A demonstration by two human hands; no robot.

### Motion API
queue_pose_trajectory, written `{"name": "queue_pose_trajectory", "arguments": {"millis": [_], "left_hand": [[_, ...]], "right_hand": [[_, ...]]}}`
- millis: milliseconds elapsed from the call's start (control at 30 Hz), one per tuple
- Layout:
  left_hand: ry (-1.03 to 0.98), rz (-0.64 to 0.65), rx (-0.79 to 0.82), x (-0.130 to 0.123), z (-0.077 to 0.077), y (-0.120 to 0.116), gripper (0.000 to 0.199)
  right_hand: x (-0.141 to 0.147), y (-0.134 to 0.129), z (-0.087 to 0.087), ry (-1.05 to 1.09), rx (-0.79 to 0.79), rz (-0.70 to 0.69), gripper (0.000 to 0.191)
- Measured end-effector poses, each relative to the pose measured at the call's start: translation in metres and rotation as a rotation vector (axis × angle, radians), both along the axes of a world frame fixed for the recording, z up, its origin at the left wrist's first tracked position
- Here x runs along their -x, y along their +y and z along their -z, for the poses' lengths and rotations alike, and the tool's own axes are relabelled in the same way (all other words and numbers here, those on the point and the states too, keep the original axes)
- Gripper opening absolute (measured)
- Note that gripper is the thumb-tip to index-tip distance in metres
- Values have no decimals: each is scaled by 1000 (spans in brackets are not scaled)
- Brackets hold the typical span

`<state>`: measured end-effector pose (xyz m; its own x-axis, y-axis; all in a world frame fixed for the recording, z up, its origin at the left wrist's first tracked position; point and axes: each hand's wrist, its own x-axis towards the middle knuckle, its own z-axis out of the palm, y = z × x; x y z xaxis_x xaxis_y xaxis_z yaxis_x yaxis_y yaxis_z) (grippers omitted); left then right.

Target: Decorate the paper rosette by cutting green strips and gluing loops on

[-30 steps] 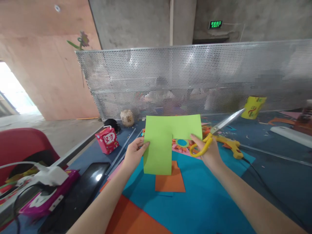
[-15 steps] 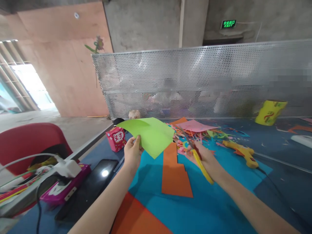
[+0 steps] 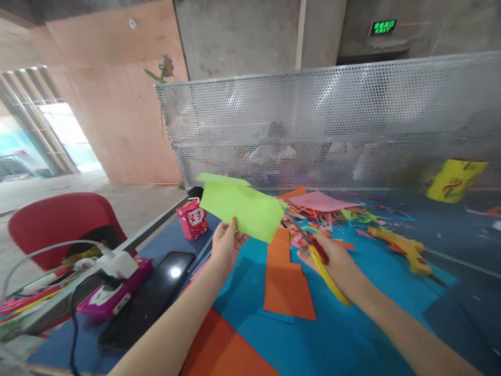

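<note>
My left hand (image 3: 227,244) pinches the lower edge of a light green sheet of paper (image 3: 242,206), held up above the table with its far edge curled over. In my right hand (image 3: 332,261) are scissors (image 3: 321,271) with yellow and red handles; their blades point up and left, close to the sheet's right corner. Under both hands lies a large blue sheet (image 3: 340,334). An orange paper piece with a stepped edge (image 3: 288,284) rests on it, between my arms. Another orange sheet (image 3: 225,347) lies nearer to me.
Paper scraps (image 3: 324,216) and a pink sheet (image 3: 321,201) lie at the back. A yellow glue gun (image 3: 403,250) is at the right, a yellow roll (image 3: 456,181) behind it. Left are a red box (image 3: 192,219), a phone (image 3: 151,300) and a purple power strip (image 3: 113,295). A perforated metal screen (image 3: 297,130) stands behind.
The green sheet has turned in my left hand, its far edge now curled over and its right corner nearer the scissors. The whole view has shifted slightly.
</note>
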<state>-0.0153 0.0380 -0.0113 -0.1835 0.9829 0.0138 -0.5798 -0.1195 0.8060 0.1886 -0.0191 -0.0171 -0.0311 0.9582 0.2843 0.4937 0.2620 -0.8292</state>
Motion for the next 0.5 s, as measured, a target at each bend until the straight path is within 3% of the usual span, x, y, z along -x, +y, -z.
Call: {"name": "queue_pose_trajectory", "arguments": {"millis": [167, 267, 367, 500], "left_hand": [[110, 233, -95, -14, 5, -14, 30], [159, 356, -76, -21, 7, -19, 32], [76, 398, -48, -22, 5, -19, 23], [-120, 379, -61, -9, -8, -16, 20]], "right_hand": [[6, 0, -5, 209, 24, -94, 21], [6, -2, -16, 252, -22, -2, 24], [2, 0, -21, 258, -38, 93, 21], [-7, 8, -15, 359, 15, 78, 14]]}}
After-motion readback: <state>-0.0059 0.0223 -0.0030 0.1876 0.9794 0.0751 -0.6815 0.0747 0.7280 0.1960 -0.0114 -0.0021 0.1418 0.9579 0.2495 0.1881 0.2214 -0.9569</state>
